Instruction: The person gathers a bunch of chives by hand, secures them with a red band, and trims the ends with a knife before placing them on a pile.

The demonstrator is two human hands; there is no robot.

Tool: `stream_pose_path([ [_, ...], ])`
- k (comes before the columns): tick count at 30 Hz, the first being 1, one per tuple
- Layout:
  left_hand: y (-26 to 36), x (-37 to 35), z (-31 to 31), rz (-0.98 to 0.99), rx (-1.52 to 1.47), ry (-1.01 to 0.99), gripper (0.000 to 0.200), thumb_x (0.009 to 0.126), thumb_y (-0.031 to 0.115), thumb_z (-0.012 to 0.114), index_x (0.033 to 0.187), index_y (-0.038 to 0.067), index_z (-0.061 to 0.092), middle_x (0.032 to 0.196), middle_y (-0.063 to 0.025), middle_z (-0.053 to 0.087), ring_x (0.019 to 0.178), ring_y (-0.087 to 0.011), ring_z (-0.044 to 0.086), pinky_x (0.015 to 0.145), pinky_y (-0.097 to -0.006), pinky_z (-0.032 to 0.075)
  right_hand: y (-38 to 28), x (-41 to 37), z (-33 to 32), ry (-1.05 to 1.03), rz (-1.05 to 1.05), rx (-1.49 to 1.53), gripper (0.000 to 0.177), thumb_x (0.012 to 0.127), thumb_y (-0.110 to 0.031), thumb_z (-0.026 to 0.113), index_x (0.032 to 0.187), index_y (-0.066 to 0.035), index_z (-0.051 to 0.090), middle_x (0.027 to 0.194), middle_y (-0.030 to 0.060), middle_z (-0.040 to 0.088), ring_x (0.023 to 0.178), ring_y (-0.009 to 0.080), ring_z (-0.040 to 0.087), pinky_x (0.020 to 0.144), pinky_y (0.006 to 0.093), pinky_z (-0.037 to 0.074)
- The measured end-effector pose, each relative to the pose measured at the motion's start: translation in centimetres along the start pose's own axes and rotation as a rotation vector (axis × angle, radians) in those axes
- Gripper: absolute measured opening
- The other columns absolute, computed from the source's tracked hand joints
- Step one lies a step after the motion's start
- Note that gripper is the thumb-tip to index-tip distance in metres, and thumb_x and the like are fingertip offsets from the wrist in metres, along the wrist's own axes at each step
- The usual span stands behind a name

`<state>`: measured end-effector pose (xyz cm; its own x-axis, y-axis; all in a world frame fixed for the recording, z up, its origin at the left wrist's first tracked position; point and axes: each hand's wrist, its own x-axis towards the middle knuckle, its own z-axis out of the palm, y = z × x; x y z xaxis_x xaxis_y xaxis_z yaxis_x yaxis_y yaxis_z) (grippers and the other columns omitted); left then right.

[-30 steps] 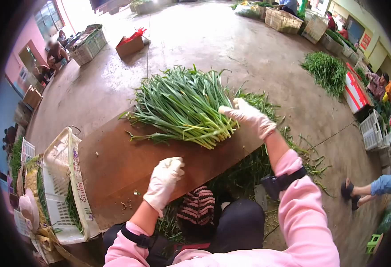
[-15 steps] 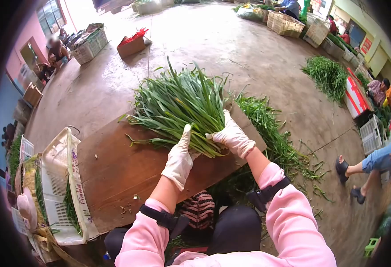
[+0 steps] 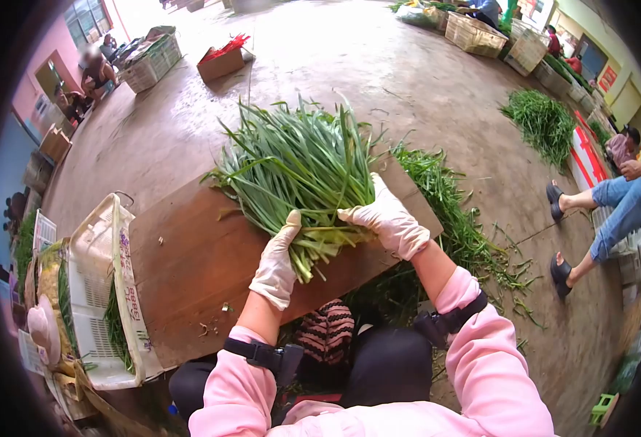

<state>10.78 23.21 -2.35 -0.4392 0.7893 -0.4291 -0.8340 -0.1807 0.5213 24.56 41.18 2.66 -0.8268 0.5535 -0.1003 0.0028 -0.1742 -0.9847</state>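
A thick bunch of long-leaved greens, like garlic chives, lies over the brown wooden board. Its leaves fan out away from me and its pale stem ends point toward me. My left hand, in a white glove, grips the left side near the stems with the thumb on top. On the right side, my gloved right hand closes round the bunch, thumb pointing inward across the stems. The palms and most fingers are hidden beneath or behind the leaves.
A white plastic crate with a few greens adjoins the board's left edge. Loose greens are heaped on the floor at right. Farther off are a cardboard box of red items and another green pile. A person in sandals is at right.
The stem ends have swung toward me and left, and now stick out between my hands. My left hand has shifted slightly left. The person at right shows more, with legs in a different position.
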Motion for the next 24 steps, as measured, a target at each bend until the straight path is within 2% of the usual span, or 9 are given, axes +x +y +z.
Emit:
stream_pose_path([
  [3, 1.3, -3.6, -1.2, 0.066, 0.102, 0.092, 0.033, 0.099, 0.025, 0.072, 0.125, 0.005, 0.068, 0.108, -0.0143, 0.074, 0.085, -0.0249, 0.074, 0.079, -0.0411, 0.066, 1.3, 1.0, -1.4, 0.1, -0.048, -0.367, 0.119, 0.065, -0.014, 0.097, 0.156, 0.011, 0.024, 0.134, 0.0198, 0.065, 0.117, 0.0243, 0.064, 0.101, 0.0324, 0.051],
  [9, 4.7, -10.5, -8.6, 0.13, 0.107, 0.144, 0.035, 0.098, 0.03, 0.073, 0.124, 0.008, 0.066, 0.103, -0.0178, 0.076, 0.067, -0.0259, 0.072, 0.055, -0.0425, 0.064, 4.7, 2.9, -3.5, 0.151, -0.069, -0.615, 0.121, 0.063, -0.035, 0.097, 0.157, 0.002, 0.031, 0.144, 0.026, 0.057, 0.131, 0.0367, 0.058, 0.107, 0.0404, 0.048],
  [11, 5.4, -12.7, -11.3, 0.136, 0.042, 0.12, 0.037, 0.098, 0.033, 0.073, 0.122, 0.007, 0.066, 0.103, -0.0173, 0.077, 0.065, -0.0259, 0.072, 0.054, -0.0405, 0.064, -0.3, 0.5, 0.7, 0.373, 0.161, -1.39, 0.128, 0.061, -0.05, 0.096, 0.159, -0.002, 0.03, 0.159, 0.0246, 0.039, 0.142, 0.0393, 0.046, 0.112, 0.0457, 0.044],
  [12, 5.5, -14.3, -11.0, 0.15, 0.055, 0.186, 0.037, 0.098, 0.035, 0.073, 0.122, 0.007, 0.066, 0.102, -0.017, 0.077, 0.064, -0.0262, 0.073, 0.051, -0.0385, 0.063, -0.4, -0.4, 1.7, 0.39, -0.047, -1.599, 0.131, 0.06, -0.061, 0.092, 0.161, -0.006, 0.029, 0.166, 0.022, 0.026, 0.148, 0.0415, 0.036, 0.113, 0.0497, 0.041],
  [13, 5.5, -15.4, -11.5, 0.156, 0.064, 0.193, 0.038, 0.099, 0.036, 0.072, 0.122, 0.006, 0.066, 0.104, -0.0162, 0.076, 0.071, -0.0281, 0.075, 0.058, -0.0404, 0.065, -1.2, -1.6, 2.9, 0.447, -0.531, -1.682, 0.112, 0.067, -0.057, 0.089, 0.154, -0.004, 0.041, 0.153, 0.0241, 0.043, 0.136, 0.0415, 0.047, 0.109, 0.0474, 0.044],
  [15, 4.6, -16.9, -11.7, 0.191, -0.032, 0.205, 0.04, 0.099, 0.037, 0.072, 0.125, 0.007, 0.066, 0.107, -0.0147, 0.076, 0.08, -0.0303, 0.076, 0.07, -0.0451, 0.067, -2.8, -2.7, 6.9, 0.197, -0.82, -1.416, 0.08, 0.081, -0.049, 0.082, 0.141, -0.004, 0.054, 0.126, 0.0227, 0.061, 0.115, 0.0399, 0.061, 0.097, 0.0469, 0.051],
  [17, 3.7, -17.9, -13.0, 0.188, -0.045, 0.134, 0.041, 0.099, 0.038, 0.071, 0.127, 0.009, 0.065, 0.108, -0.0118, 0.075, 0.09, -0.0316, 0.075, 0.078, -0.0472, 0.064, -3.7, -5.3, 12.2, -0.214, -0.547, -1.268, 0.056, 0.092, -0.046, 0.072, 0.126, -0.004, 0.061, 0.101, 0.0192, 0.066, 0.093, 0.0387, 0.066, 0.083, 0.0486, 0.053],
  [20, 2.3, -20.4, -12.5, 0.142, -0.105, 0.048, 0.046, 0.1, 0.04, 0.07, 0.133, 0.009, 0.062, 0.111, -0.0108, 0.073, 0.092, -0.0323, 0.075, 0.079, -0.0472, 0.064, 3.5, -6.2, 15.5, -0.649, -0.787, -1.088, 0.052, 0.099, -0.052, 0.059, 0.119, -0.003, 0.062, 0.091, 0.0177, 0.067, 0.086, 0.039, 0.067, 0.077, 0.05, 0.053],
  [24, 0.8, -23.5, -11.5, 0.053, -0.162, -0.067, 0.067, 0.093, 0.052, 0.073, 0.142, 0.01, 0.056, 0.121, -0.0112, 0.07, 0.104, -0.0312, 0.072, 0.095, -0.0492, 0.061, 3.2, -10.4, 22.7, -0.581, 0.043, -0.668, 0.043, 0.108, -0.041, 0.045, 0.117, -0.003, 0.061, 0.105, 0.024, 0.069, 0.1, 0.0392, 0.068, 0.085, 0.0471, 0.054],
])
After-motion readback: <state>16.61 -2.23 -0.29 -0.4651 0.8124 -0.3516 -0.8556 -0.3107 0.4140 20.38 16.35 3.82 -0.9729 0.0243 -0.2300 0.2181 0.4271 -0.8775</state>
